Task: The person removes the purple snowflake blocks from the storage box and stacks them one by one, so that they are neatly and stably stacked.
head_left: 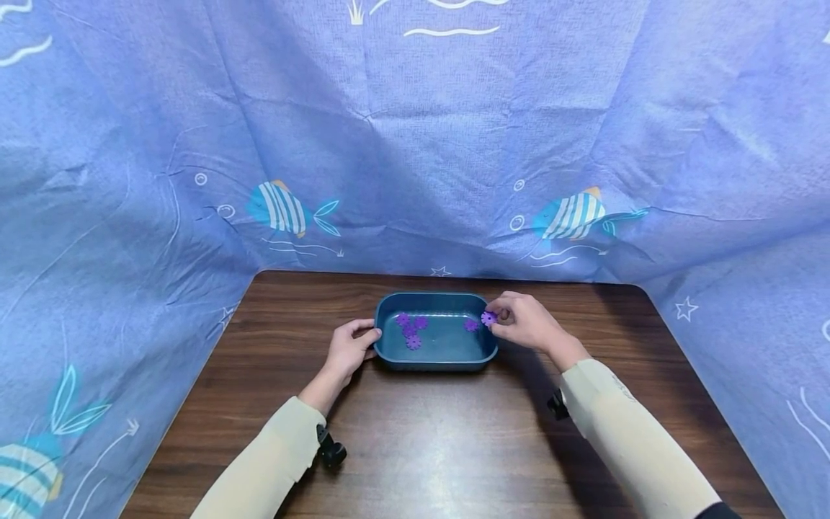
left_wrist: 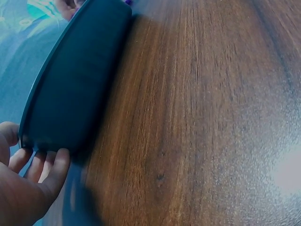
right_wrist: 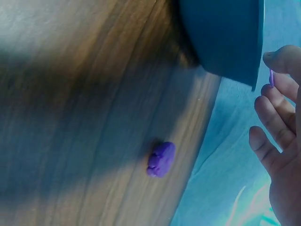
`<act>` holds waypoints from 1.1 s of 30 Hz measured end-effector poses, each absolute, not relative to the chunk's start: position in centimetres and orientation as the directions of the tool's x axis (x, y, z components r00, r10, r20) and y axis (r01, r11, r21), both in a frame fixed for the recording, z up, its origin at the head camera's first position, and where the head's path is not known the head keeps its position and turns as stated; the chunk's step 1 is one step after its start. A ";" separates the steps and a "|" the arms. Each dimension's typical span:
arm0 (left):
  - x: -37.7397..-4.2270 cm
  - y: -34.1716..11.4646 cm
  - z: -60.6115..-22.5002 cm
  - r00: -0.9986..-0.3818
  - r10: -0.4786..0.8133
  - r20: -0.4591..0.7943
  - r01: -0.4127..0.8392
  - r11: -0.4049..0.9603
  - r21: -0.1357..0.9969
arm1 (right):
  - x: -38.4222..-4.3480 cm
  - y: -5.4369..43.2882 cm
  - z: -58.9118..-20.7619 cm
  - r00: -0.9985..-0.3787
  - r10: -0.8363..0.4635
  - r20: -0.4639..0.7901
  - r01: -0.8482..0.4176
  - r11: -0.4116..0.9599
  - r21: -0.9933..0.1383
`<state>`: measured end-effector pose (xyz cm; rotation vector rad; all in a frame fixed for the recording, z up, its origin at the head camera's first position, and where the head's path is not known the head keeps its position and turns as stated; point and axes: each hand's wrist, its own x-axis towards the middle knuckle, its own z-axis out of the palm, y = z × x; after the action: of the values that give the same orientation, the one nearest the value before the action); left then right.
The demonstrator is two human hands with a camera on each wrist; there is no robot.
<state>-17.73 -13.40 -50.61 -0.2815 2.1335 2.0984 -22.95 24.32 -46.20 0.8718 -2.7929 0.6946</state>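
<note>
A dark teal rectangular plastic basin stands on the table. My left hand grips its left end, thumb at the rim and fingertips against the outer wall, as the left wrist view shows. Several purple flower-shaped discs lie inside: a cluster toward the left and a single disc toward the right. At the right rim, my right hand pinches another purple flower-shaped disc between thumb and fingers. In the right wrist view that disc shows edge-on, just beyond the rim.
A purple piece lies on the tabletop right of the basin; the right hand hides it in the head view. The dark wood table backs onto a blue cloth printed with fish, which also hangs along both sides.
</note>
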 end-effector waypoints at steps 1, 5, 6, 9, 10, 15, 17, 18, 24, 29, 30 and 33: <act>-17.7 -13.4 -50.6 -0.973 -0.037 -0.226 -0.227 0.012 0.974 | -22.9 24.6 -46.3 -0.826 -0.495 0.269 -0.564 0.727 -0.392; -17.8 -13.4 -50.7 -0.974 -0.038 -0.225 -0.226 0.016 0.974 | -22.7 25.6 -46.7 -0.839 -0.463 0.284 -0.543 0.733 -0.410; -17.8 -13.4 -50.7 -0.974 -0.038 -0.224 -0.225 0.015 0.974 | -22.6 26.0 -46.8 -0.845 -0.454 0.282 -0.534 0.736 -0.415; -17.9 -13.4 -50.8 -0.975 -0.037 -0.219 -0.220 0.014 0.975 | -22.5 27.0 -46.9 -0.865 -0.428 0.263 -0.502 0.750 -0.431; -17.9 -13.4 -50.8 -0.975 -0.037 -0.217 -0.218 0.014 0.976 | -22.5 27.4 -47.0 -0.871 -0.420 0.256 -0.492 0.755 -0.434; -17.9 -13.4 -50.8 -0.975 -0.031 -0.219 -0.219 0.006 0.976 | -22.4 29.1 -47.5 -0.894 -0.386 0.229 -0.448 0.780 -0.437; -17.9 -13.4 -50.7 -0.975 -0.029 -0.218 -0.218 0.003 0.976 | -22.4 29.7 -47.7 -0.903 -0.370 0.221 -0.430 0.789 -0.438; -17.9 -13.4 -50.6 -0.976 -0.026 -0.218 -0.218 0.002 0.976 | -22.3 30.0 -47.9 -0.907 -0.361 0.217 -0.421 0.793 -0.440; -17.8 -13.5 -50.5 -0.976 -0.020 -0.218 -0.218 0.003 0.976 | -22.1 31.3 -48.9 -0.931 -0.319 0.176 -0.364 0.790 -0.493; -17.8 -13.4 -50.7 -0.975 -0.027 -0.221 -0.221 0.000 0.975 | -21.8 32.0 -49.6 -0.942 -0.304 0.142 -0.333 0.806 -0.489; -17.8 -13.4 -50.8 -0.975 -0.028 -0.220 -0.220 0.000 0.976 | -21.8 32.2 -49.8 -0.945 -0.298 0.136 -0.326 0.814 -0.482; -17.8 -13.3 -50.8 -0.975 -0.031 -0.219 -0.219 -0.003 0.976 | -21.7 32.4 -50.1 -0.950 -0.287 0.124 -0.312 0.835 -0.453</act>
<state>-17.84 -13.30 -50.80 -0.2681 2.1186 2.1172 -21.67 32.45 -50.13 0.4834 -2.9611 0.7437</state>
